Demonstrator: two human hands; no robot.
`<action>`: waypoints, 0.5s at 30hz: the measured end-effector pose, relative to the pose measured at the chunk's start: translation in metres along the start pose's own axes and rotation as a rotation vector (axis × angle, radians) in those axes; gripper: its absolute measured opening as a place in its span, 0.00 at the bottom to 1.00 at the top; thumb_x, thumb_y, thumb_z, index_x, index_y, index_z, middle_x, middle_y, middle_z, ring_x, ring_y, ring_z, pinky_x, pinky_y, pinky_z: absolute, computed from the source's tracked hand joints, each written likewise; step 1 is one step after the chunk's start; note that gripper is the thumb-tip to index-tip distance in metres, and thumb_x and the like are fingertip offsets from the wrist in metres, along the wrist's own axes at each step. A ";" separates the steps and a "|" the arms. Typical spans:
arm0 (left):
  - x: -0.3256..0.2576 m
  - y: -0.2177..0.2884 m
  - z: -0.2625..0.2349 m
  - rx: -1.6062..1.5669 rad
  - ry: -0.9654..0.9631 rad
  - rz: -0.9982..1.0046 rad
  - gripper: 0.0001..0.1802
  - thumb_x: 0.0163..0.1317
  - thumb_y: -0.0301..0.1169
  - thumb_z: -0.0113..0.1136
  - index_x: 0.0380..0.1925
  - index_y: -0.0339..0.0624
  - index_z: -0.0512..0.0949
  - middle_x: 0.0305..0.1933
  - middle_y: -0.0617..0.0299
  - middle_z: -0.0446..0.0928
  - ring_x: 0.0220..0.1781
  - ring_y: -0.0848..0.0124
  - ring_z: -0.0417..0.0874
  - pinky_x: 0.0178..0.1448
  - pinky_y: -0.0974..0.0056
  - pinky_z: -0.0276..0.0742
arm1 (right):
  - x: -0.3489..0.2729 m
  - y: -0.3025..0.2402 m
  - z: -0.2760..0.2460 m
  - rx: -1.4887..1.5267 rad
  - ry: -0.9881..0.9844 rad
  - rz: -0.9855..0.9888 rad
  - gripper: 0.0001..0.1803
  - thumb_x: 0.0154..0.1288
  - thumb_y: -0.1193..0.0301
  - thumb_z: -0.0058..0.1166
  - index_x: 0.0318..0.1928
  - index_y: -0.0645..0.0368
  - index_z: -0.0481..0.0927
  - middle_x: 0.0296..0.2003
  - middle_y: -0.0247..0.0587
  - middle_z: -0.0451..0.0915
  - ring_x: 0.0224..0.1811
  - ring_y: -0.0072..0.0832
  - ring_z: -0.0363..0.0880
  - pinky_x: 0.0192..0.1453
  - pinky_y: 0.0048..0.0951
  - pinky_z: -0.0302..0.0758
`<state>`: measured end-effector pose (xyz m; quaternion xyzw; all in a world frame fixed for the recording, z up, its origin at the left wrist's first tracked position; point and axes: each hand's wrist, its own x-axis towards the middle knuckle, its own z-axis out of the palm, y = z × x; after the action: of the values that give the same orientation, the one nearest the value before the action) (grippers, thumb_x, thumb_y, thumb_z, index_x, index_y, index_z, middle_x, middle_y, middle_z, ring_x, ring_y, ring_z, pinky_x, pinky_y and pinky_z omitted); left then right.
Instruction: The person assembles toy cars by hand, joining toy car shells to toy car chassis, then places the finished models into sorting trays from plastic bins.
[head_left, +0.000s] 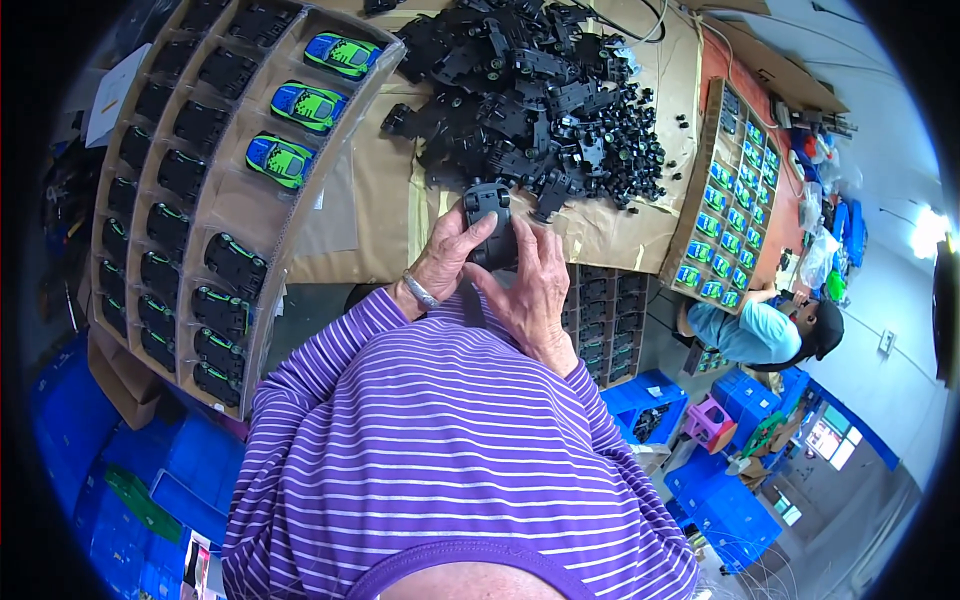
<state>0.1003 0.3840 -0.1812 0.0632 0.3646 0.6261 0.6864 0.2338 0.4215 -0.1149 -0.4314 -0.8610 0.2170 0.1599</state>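
A black toy car chassis [488, 200] is held in front of my chest, at the near edge of the pile. My left hand [446, 256] grips its left side, with the thumb lying across it. On its right and near side, the fingers and thumb of my right hand [535, 285] close around it. Part of the chassis is hidden by my fingers. Just beyond lies a large heap of black chassis [500, 110], with many small black wheels [625, 150] at its right side.
At left stands a compartmented cardboard tray [335, 140] holding green-and-blue toy cars [308, 107] and black undersides. Another tray [690, 190] with similar cars is at right, near a person in a light blue top [745, 330]. Blue bins [725, 510] stand on the floor.
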 end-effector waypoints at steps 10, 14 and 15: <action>0.005 0.001 -0.003 0.130 0.027 0.050 0.23 0.70 0.35 0.61 0.61 0.42 0.70 0.53 0.64 0.76 0.53 0.76 0.78 0.56 0.69 0.78 | -0.002 0.004 0.014 -0.044 0.042 -0.044 0.39 0.51 0.64 0.74 0.61 0.68 0.72 0.43 0.50 0.73 0.43 0.44 0.76 0.43 0.39 0.76; 0.005 0.001 -0.003 0.148 0.066 0.023 0.22 0.70 0.37 0.61 0.60 0.42 0.71 0.52 0.65 0.77 0.51 0.76 0.79 0.54 0.69 0.79 | 0.002 -0.002 0.007 0.022 0.031 -0.056 0.40 0.50 0.63 0.75 0.61 0.67 0.71 0.43 0.50 0.73 0.44 0.44 0.76 0.43 0.40 0.77; 0.004 0.001 0.000 0.141 0.074 0.017 0.22 0.71 0.37 0.60 0.60 0.42 0.71 0.51 0.65 0.78 0.50 0.76 0.80 0.54 0.69 0.79 | 0.001 -0.006 0.003 0.006 0.012 -0.007 0.40 0.50 0.62 0.75 0.61 0.66 0.71 0.43 0.50 0.73 0.44 0.44 0.76 0.43 0.40 0.77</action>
<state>0.0992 0.3878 -0.1823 0.0914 0.4322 0.6067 0.6609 0.2276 0.4188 -0.1147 -0.4290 -0.8610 0.2163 0.1669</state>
